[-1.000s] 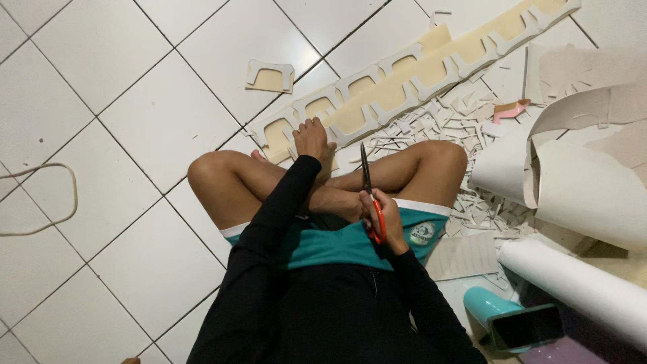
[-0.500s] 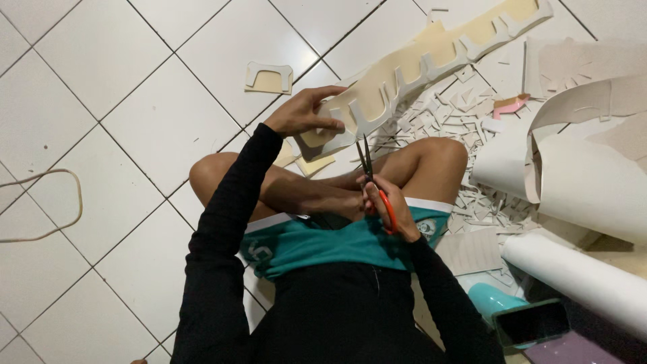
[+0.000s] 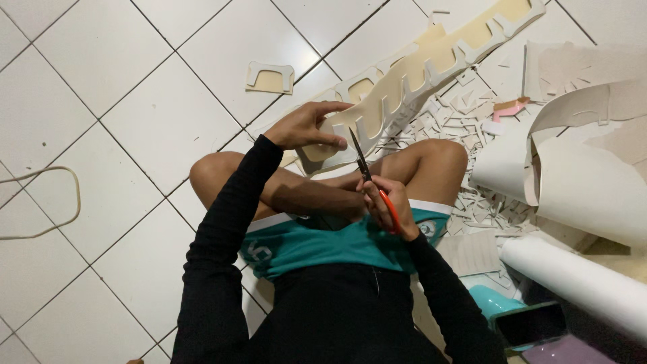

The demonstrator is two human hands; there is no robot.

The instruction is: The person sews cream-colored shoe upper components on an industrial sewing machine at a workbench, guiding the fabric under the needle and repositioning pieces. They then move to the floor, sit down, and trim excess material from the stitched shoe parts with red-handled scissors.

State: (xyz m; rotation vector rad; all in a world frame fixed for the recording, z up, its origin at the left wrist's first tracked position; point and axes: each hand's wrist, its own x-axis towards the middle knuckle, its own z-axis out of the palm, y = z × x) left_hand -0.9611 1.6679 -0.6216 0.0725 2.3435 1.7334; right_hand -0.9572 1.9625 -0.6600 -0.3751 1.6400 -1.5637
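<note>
Here | white tiled floor, paper scraps | left hand grips cardboard strip | right hand grips scissors

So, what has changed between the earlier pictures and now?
The left hand has lifted the near end of the long cut-out strip off the floor and now holds it up. The scissors in the right hand point at that end. The loose cut-out piece, paper rolls and scraps stayed put.

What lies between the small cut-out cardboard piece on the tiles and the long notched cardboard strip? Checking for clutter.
Head view: only bare white floor tiles separate the small cut-out from the strip.
</note>
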